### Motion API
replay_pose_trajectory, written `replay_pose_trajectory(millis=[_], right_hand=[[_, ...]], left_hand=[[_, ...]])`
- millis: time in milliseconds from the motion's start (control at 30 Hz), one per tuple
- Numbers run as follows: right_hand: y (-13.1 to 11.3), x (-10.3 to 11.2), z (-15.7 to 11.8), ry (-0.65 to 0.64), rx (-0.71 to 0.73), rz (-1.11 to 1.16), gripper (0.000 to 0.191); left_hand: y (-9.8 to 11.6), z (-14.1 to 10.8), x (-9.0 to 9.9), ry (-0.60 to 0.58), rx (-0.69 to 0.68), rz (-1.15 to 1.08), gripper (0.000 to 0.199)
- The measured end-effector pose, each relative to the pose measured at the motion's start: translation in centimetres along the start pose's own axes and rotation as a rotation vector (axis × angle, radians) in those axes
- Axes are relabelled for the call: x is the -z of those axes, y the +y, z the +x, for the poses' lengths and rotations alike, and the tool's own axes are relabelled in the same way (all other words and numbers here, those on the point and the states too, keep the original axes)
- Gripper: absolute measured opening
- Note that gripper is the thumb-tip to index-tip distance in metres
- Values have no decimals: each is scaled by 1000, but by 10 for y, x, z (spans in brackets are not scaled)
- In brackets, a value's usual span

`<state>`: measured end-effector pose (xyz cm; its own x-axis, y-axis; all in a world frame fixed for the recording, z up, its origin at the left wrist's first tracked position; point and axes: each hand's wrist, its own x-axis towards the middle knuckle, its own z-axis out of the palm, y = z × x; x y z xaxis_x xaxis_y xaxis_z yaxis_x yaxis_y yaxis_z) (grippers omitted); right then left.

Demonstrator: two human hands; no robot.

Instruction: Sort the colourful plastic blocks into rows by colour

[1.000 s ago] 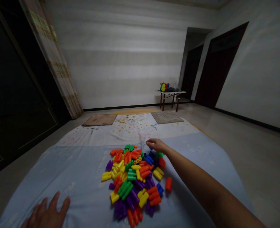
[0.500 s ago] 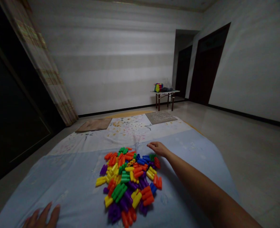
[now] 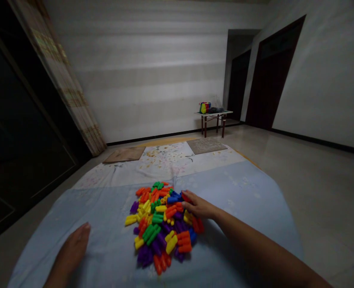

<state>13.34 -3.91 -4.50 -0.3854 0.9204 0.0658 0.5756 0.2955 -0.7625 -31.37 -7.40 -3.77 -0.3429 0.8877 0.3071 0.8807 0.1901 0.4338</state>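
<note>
Plastic pieces [image 3: 157,218] lie heaped on the cloth-covered bench [image 3: 243,196]. The right hand [image 3: 197,206] reaches the heap's two o'clock, its grip narrow at a red piece [image 3: 185,196] (whether held, one cannot tell), covering part of the edge. The left hand [image 3: 75,242], grip unclosed, is at nine. Mats lie at eleven [image 3: 125,155] and one [image 3: 207,146].

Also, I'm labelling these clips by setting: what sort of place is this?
Probably a room in a home: a patterned curtain hangs at the left, floral cloth covers the surface ahead, and a dark door stands in the right wall.
</note>
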Motion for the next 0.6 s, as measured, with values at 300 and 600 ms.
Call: replay_pose_trajectory(millis=[300,600], right_hand=[[39,2,-14,360,-80,-238,54],[59,4,-36,278,-175,-414,63]], left_hand=[[93,-56,-68,-82,-138,102,58],[44,-54,-43,-76,273,432,59]])
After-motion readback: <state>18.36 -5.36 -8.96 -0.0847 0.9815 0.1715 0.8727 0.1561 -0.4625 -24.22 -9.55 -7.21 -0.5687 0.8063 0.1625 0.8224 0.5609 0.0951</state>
